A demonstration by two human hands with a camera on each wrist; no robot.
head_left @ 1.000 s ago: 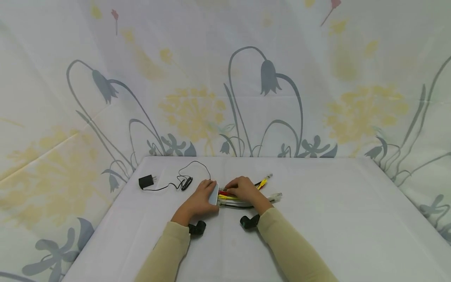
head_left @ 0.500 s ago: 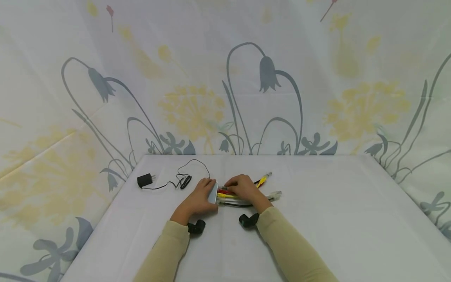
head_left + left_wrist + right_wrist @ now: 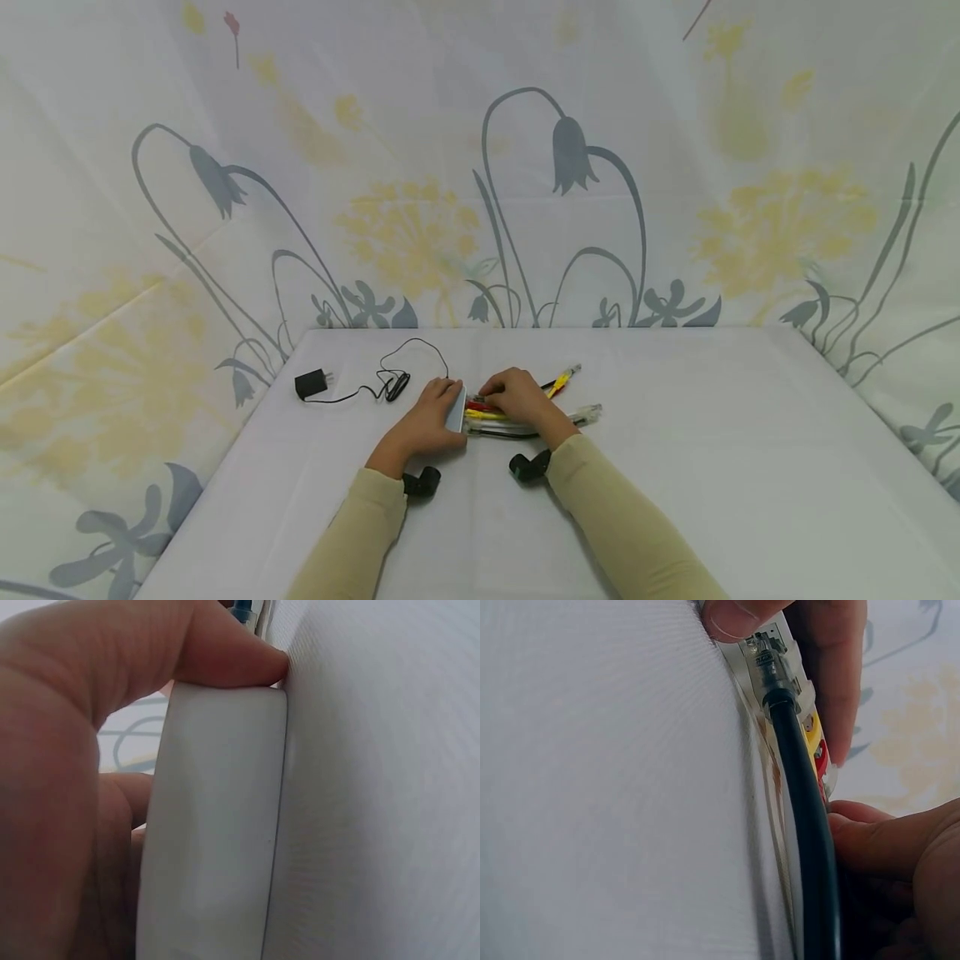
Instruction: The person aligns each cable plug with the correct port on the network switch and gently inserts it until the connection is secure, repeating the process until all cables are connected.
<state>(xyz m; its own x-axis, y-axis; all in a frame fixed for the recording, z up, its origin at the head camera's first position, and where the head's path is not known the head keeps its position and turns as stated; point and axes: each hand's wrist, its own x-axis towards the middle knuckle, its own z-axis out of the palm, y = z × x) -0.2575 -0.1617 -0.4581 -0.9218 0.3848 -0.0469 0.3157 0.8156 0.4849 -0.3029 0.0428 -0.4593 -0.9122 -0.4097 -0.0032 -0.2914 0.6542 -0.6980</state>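
Observation:
A small white network switch (image 3: 455, 412) lies on the table, and my left hand (image 3: 426, 422) grips it by its two ends. Its smooth white casing (image 3: 214, 825) fills the middle of the left wrist view, the thumb pressed against the near end. Along its right side run several network cables: a black cable (image 3: 814, 832) plugged in at the near end, then yellow (image 3: 480, 415) and red (image 3: 476, 407) ones. My right hand (image 3: 521, 400) pinches a network cable close to the ports at the far end; the fingers mostly hide its plug.
A black power adapter (image 3: 311, 383) lies at the left, its thin cord (image 3: 397, 386) looping to behind the switch. Loose cable ends with clear plugs (image 3: 588, 413) and a yellow boot (image 3: 558, 384) reach out right of my right hand. A flowered cloth (image 3: 570, 250) hangs behind the table.
The head view shifts slightly. Both hands keep their places at the switch and cables, with no other visible change.

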